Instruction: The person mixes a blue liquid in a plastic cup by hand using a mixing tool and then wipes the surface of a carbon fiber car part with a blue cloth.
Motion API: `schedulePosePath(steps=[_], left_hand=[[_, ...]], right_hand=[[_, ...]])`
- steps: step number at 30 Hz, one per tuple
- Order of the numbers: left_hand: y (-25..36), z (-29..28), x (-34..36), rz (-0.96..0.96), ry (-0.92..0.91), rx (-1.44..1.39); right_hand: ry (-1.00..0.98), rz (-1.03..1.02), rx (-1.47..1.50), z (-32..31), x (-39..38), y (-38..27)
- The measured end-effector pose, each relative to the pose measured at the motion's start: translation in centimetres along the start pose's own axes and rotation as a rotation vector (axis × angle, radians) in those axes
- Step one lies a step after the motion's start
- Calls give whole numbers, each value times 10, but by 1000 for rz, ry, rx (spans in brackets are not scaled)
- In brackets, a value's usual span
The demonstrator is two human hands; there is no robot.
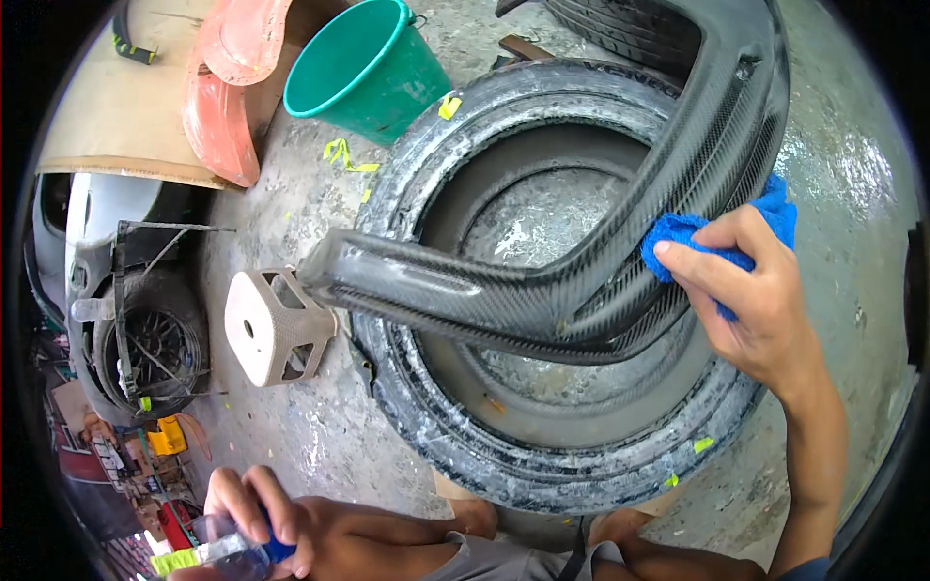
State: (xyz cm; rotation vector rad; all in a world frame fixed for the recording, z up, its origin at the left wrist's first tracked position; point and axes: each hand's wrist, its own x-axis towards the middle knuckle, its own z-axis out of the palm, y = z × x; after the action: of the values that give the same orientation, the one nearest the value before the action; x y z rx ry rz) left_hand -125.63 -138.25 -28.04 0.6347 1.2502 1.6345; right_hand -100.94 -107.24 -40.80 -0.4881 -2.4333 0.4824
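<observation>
A curved, black carbon-fibre car body part (504, 300) lies across a large tyre (426, 445) resting flat on the floor. My right hand (760, 300) pinches a bunched blue cloth (673, 242) and presses it against the right part of the carbon piece. Some of the cloth sticks out behind the fingers. At the lower left, my left hand (254, 518) is closed round a clear bottle (208, 537) with yellow-green tape on it and something dark blue by the fingers. The bottle's far side is hidden by the hand and the picture's rim.
A green bucket (358, 73) stands beyond the tyre, near salmon-coloured moulded panels (221, 126) on cardboard. Left of the tyre is a beige stool (281, 329). A second tyre (620, 29) lies at the back. A wheel (155, 339) and metal frame stand far left.
</observation>
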Motion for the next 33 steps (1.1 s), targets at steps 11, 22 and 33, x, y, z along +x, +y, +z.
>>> schedulePosePath(steps=[11,22,33], left_hand=[[0,-2,0,-18,23,28],[5,-10,-30,-13,-76,-14],[7,1,-42,8,87,-50]], right_hand=[[19,-135,-40,6,-4,4],[-112,-253,16,34,-5,-35],[-306,-100,-380,15,5,-71]])
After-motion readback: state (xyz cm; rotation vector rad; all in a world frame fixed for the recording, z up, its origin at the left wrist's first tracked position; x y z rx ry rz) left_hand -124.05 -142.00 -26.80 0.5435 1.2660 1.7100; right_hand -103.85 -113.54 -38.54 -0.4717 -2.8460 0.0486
